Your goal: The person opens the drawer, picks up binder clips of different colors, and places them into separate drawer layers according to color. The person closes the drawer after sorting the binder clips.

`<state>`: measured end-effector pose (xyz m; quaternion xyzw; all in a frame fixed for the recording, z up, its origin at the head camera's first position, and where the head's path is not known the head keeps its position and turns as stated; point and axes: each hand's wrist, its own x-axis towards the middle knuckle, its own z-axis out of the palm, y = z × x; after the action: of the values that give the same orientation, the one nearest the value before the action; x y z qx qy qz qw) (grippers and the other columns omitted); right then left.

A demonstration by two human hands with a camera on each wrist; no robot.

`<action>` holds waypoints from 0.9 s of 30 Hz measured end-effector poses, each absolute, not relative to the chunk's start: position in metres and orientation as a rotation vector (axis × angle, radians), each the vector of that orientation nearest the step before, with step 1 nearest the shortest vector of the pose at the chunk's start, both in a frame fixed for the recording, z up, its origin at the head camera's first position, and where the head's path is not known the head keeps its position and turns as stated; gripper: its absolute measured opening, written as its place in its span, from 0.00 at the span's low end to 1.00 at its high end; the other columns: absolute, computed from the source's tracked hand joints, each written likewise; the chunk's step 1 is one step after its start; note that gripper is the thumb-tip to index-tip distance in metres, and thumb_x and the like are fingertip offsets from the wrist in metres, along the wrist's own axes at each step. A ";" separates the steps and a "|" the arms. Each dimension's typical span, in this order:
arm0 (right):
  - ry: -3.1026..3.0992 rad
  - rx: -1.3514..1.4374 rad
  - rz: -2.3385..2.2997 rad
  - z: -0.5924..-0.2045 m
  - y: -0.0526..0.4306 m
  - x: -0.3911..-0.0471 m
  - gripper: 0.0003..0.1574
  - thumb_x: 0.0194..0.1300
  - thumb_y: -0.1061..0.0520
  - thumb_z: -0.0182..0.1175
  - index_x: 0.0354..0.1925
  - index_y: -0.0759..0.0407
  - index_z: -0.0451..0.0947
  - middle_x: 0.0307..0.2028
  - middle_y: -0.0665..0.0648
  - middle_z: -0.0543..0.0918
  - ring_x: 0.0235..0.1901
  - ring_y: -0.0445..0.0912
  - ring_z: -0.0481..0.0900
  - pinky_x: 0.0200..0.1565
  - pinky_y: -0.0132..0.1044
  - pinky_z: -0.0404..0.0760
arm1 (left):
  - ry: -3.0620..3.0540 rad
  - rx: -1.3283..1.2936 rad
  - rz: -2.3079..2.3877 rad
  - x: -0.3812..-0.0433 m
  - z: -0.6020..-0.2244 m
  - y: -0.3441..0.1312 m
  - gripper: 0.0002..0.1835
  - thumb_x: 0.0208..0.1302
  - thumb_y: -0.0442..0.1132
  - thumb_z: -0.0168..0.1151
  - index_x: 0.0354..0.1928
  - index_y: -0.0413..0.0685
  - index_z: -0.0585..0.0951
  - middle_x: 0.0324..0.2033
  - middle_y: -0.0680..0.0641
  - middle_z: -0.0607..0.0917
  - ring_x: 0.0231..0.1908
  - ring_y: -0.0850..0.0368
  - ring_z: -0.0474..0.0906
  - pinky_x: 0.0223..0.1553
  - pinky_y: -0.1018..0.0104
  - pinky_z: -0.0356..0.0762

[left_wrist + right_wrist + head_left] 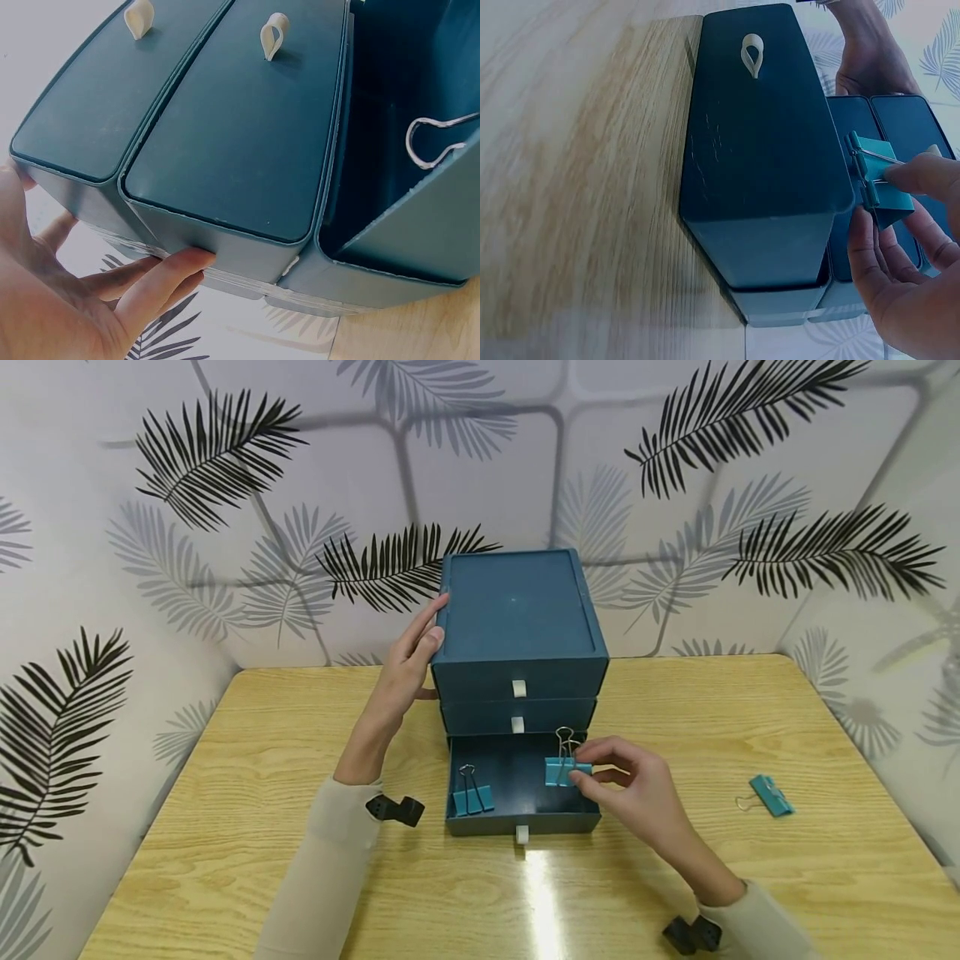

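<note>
A dark blue drawer unit [517, 606] stands on the table with its bottom drawer [517, 824] pulled out. My left hand [401, 672] rests against the unit's left side, fingers extended along the wall. Between thumb and fingers, my right hand [637, 789] pinches a teal binder clip [557, 772] over the right part of the pulled-out drawer, its wire handles upward. In the right wrist view this binder clip [881, 180] shows beside the drawer front. Another teal binder clip [473, 800] lies in the drawer's left front corner, handles up.
A third teal binder clip [772, 796] lies on the wooden table [300, 727] at the right. White loop pulls [519, 688] stick out from the drawer fronts. A leaf-patterned wall covering [480, 485] stands close behind the unit.
</note>
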<state>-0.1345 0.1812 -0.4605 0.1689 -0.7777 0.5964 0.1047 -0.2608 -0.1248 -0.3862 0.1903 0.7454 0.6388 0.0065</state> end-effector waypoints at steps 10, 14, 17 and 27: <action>-2.368 0.500 1.728 -0.463 0.166 -0.142 0.08 0.60 0.68 0.73 0.38 0.62 0.85 0.46 0.59 0.86 0.41 0.45 0.87 0.37 0.38 0.88 | 2.334 0.607 2.003 -0.261 -0.387 -0.125 0.28 0.80 0.57 0.46 0.78 0.78 0.62 0.79 0.58 0.54 0.77 0.47 0.55 0.47 0.24 0.76; -2.416 0.500 1.701 -0.463 0.161 -0.143 0.08 0.60 0.68 0.73 0.38 0.61 0.85 0.45 0.59 0.86 0.41 0.49 0.87 0.37 0.37 0.88 | 2.329 0.613 2.008 -0.262 -0.388 -0.125 0.28 0.80 0.57 0.46 0.78 0.78 0.62 0.80 0.58 0.53 0.77 0.47 0.54 0.47 0.24 0.75; -2.458 0.492 1.671 -0.463 0.158 -0.145 0.08 0.60 0.67 0.74 0.37 0.59 0.85 0.45 0.59 0.87 0.40 0.51 0.88 0.37 0.36 0.87 | 2.327 0.619 2.008 -0.262 -0.388 -0.125 0.28 0.80 0.57 0.46 0.78 0.77 0.62 0.79 0.58 0.54 0.77 0.47 0.54 0.47 0.23 0.75; -2.541 0.547 1.635 -0.467 0.146 -0.153 0.08 0.61 0.67 0.73 0.37 0.58 0.85 0.44 0.57 0.87 0.40 0.49 0.88 0.39 0.36 0.87 | 2.326 0.611 2.008 -0.261 -0.387 -0.126 0.27 0.80 0.58 0.46 0.78 0.79 0.62 0.79 0.59 0.54 0.77 0.48 0.55 0.47 0.25 0.76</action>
<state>-0.1531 0.1464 -0.4668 0.1779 -0.8269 0.5323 0.0356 -0.2613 -0.1256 -0.3875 0.1950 0.7424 0.6409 0.0042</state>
